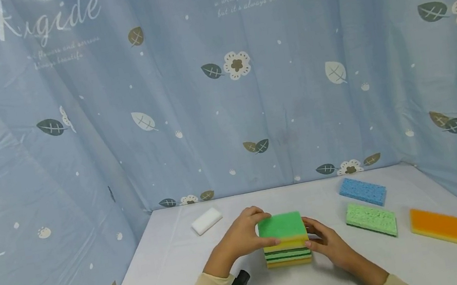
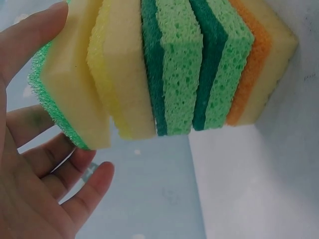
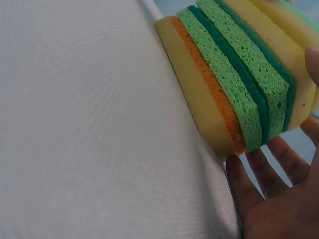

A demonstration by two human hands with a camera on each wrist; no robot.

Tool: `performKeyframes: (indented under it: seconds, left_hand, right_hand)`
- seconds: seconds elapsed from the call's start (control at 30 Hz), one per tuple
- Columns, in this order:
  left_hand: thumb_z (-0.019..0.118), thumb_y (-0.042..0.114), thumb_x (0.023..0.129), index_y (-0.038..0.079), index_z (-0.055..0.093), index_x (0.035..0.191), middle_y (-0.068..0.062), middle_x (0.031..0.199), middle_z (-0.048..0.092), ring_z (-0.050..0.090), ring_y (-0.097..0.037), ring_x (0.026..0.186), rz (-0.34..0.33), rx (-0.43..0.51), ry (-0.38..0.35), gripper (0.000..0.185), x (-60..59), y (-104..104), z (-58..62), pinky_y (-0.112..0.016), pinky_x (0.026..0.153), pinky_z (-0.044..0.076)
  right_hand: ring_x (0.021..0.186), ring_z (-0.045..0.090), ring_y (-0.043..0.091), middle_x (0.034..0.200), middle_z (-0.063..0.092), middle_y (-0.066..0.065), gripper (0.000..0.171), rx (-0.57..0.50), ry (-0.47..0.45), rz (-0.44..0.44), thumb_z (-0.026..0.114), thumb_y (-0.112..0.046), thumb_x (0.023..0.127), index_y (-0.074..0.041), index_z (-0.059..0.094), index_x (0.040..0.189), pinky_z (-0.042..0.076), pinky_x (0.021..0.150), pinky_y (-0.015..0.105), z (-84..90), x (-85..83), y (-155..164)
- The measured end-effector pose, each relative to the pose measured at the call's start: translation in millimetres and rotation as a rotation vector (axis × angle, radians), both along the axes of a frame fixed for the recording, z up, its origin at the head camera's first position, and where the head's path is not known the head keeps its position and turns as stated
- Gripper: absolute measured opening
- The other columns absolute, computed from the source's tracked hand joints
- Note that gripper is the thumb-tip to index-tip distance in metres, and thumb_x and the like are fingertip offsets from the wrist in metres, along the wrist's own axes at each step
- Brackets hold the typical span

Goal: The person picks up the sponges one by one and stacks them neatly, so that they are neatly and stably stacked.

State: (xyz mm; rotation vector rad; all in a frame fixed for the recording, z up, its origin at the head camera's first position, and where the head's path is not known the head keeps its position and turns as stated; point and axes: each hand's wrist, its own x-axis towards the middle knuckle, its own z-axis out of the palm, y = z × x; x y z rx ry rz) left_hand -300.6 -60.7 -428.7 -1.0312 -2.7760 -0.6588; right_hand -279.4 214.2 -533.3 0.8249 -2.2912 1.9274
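Note:
A stack of several sponges [image 1: 288, 255] stands on the white table, with a yellow and orange sponge [image 3: 192, 84] at the bottom. Above it lie two light green sponges [image 2: 179, 79] with dark green layers, then an all-yellow one [image 2: 127, 69]. On top is a yellow sponge with a green scouring face [image 1: 282, 225], a little tilted against the one beneath. My left hand [image 1: 244, 233] grips this top sponge, thumb along its front and fingers at the far side. From the right, my right hand [image 1: 332, 244] holds the upper stack, thumb at the front corner and fingers behind.
A white sponge [image 1: 207, 221] lies at the back left of the table [image 1: 176, 268]. To the right lie a blue sponge [image 1: 362, 191], a light green sponge [image 1: 371, 219] and an orange and yellow sponge [image 1: 443, 227]. A blue patterned curtain [image 1: 276, 106] hangs behind and at both sides.

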Motion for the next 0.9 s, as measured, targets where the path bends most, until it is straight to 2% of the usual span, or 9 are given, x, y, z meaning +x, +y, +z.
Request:
performKeyframes:
  seconds: [0.47, 0.9]
  left_hand:
    - [0.066, 0.069, 0.078, 0.016, 0.061, 0.132, 0.006, 0.125, 0.052, 0.049, -0.012, 0.116, -0.025, -0.014, 0.007, 0.076, 0.7, 2.7, -4.4, -0.035, 0.095, 0.046]
    - [0.065, 0.072, 0.075, 0.018, 0.062, 0.131, 0.008, 0.123, 0.052, 0.049, -0.010, 0.114, -0.020, -0.019, 0.021, 0.078, 0.5, 3.4, -6.4, -0.034, 0.094, 0.047]
  right_hand:
    - [0.118, 0.052, 0.018, 0.140, 0.043, 0.023, 0.059, -0.014, -0.006, -0.003, 0.059, -0.006, 0.097, -0.003, 0.032, 0.150, 0.048, 0.094, 0.029, 0.8, 1.5, -2.1]
    - [0.119, 0.051, 0.023, 0.140, 0.043, 0.024, 0.060, -0.019, -0.020, -0.026, 0.060, -0.004, 0.096, 0.000, 0.032, 0.149, 0.049, 0.093, 0.029, 3.5, 3.6, -1.8]
